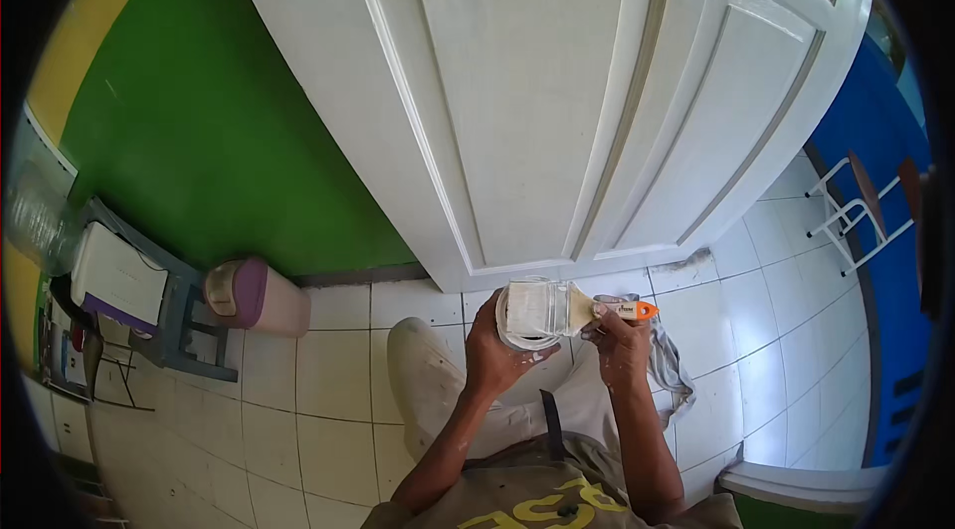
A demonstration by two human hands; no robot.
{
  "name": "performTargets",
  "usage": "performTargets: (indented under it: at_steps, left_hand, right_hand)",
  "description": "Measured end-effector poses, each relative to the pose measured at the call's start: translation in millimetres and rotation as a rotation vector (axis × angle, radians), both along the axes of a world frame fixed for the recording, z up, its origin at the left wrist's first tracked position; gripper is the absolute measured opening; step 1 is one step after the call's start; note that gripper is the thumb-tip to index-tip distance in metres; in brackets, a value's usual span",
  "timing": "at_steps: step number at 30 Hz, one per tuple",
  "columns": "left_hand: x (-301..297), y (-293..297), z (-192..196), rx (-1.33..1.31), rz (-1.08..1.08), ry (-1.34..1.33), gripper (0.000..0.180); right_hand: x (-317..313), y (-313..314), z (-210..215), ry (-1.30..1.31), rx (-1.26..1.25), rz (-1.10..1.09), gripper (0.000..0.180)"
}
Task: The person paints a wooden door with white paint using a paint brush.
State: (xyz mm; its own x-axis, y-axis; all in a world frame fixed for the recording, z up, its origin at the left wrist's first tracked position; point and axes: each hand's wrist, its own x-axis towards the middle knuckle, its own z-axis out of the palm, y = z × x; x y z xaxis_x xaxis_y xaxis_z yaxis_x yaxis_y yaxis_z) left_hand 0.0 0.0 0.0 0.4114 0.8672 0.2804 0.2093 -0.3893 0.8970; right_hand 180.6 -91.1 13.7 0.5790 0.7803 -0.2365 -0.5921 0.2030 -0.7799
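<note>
My left hand (487, 355) is wrapped round a small white paint container (515, 338), held in front of my knees. My right hand (619, 342) grips a wide flat paintbrush (625, 310) by its handle, which has an orange tip. The paint-coated bristles lie across the container's mouth and hide most of what is inside. White paint spots my fingers. A crumpled grey cloth (674, 370) hangs beside my right wrist. Beyond both hands stands a white panelled door (527, 111).
On the left, a pink bin (274, 300) stands by the green wall (229, 131), next to a grey chair (189, 330) bearing a white and purple object (119, 275). White-framed chairs (846, 215) stand at the right by a blue wall (846, 111). White tiles (333, 370) cover the floor.
</note>
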Motion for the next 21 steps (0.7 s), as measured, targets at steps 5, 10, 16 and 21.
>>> performTargets:
  at_steps: [5, 10, 16, 21]
  left_hand:
    - [6, -3, -21, -0.025, 0.008, -0.024, 0.099]
    - [4, 4, -32, -0.052, 0.011, -0.018, 0.100]
    - [21, 7, -74, -0.149, -0.027, -0.121, 0.098]
    - [43, 12, -126, -0.788, -0.077, -0.492, 0.105]
  right_hand:
    - [7, -2, -17, 0.019, -0.046, -0.015, 0.022]
    - [-2, 12, -30, 0.067, -0.035, -0.016, 0.023]
    - [12, 3, -48, 0.063, -0.105, 0.049, 0.038]
    - [44, -36, -98, -0.042, -0.326, 0.117, 0.049]
